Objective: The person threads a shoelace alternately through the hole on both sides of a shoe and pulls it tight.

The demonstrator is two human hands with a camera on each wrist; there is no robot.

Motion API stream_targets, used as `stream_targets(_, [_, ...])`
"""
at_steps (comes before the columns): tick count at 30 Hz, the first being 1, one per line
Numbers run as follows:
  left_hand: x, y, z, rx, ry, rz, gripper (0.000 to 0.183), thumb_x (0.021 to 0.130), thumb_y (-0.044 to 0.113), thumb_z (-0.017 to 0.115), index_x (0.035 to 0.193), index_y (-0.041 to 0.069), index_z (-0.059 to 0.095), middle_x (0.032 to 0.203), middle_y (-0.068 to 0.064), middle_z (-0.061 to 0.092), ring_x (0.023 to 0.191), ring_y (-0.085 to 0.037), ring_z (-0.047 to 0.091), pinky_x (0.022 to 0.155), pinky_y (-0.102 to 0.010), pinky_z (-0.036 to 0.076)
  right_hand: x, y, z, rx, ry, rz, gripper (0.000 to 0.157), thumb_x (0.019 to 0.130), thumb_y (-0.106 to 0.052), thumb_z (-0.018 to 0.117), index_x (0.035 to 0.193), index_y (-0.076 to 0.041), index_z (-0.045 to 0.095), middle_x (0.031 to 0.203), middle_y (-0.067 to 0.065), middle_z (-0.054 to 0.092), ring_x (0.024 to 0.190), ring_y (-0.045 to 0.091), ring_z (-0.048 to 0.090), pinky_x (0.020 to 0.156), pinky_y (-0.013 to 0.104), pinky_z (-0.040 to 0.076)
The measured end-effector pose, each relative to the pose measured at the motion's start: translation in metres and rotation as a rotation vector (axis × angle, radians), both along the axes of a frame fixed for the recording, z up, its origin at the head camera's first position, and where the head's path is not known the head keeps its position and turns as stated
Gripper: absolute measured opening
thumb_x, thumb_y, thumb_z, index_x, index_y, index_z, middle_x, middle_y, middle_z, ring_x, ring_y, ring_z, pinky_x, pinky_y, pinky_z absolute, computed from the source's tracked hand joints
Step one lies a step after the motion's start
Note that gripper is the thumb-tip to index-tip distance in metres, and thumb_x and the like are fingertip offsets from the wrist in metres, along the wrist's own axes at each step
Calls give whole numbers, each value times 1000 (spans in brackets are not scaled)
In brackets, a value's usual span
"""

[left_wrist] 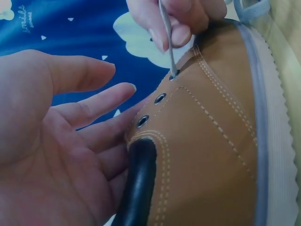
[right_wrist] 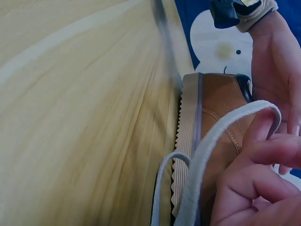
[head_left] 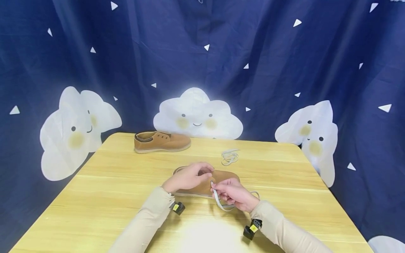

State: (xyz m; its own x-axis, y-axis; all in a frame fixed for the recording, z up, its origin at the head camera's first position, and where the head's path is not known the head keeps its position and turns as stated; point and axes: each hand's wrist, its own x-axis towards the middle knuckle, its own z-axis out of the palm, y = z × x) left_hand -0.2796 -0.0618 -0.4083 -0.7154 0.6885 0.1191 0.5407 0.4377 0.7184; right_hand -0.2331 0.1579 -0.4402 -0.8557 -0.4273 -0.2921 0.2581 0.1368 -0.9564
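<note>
Lace made of flat, pale grey cloth (right_wrist: pixel 203 150) runs from the right hand (head_left: pixel 234 193) into the metal-ringed hole (left_wrist: pixel 174 75) closest to the toe of a low, tan, leather-looking shoe with a ribbed pale sole (left_wrist: pixel 207 155). That shoe sits on its sole near the middle of the yellow wooden table (head_left: pixel 126 179), toe to the right edge. The right finger and thumb pinch the lace a little above the hole, and more lace hangs in loops by the shoe's near side. The left hand (head_left: pixel 190 175) has its thumb and pointing finger spread wide with nothing between; its other fingers go behind the holes, and I can't quite tell if they push on the shoe. The lace should be light and floppy, so it's best to pinch it close to the hole. The shoe looks light too, bendy on top and stiffer below, so the side flap by the holes seems a good place to steady it. Near the table's far left corner stands a matching tan shoe (head_left: pixel 171 142), and a loose pale lace (head_left: pixel 229 157) lies by the far edge.
</note>
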Motion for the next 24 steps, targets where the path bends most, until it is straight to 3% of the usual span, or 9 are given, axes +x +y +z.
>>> stream_targets(7, [-4,2,-2,61,-90,-7,32,107,20,53,131,2,63,123,-13,73,115,-28,70,103,-48,55,0,-2,-2,8,18,-42,30,100,-24,66,104,4,74,73,-6,73,50,-1,40,41,14,24])
stream_targets(14, [-7,5,-3,77,-88,-5,29,106,18,53,127,1,65,114,-9,76,109,-24,72,99,-44,57,0,-3,-2,13,29,-40,34,102,-27,65,106,5,75,76,-5,76,49,-2,42,41,14,25])
stream_targets(24, [-7,8,-2,62,-136,-16,31,107,23,51,126,2,66,118,-9,74,114,-23,69,102,-44,54,-2,-2,-4,6,43,-32,34,102,-28,65,107,4,75,75,-6,76,49,-1,42,41,14,25])
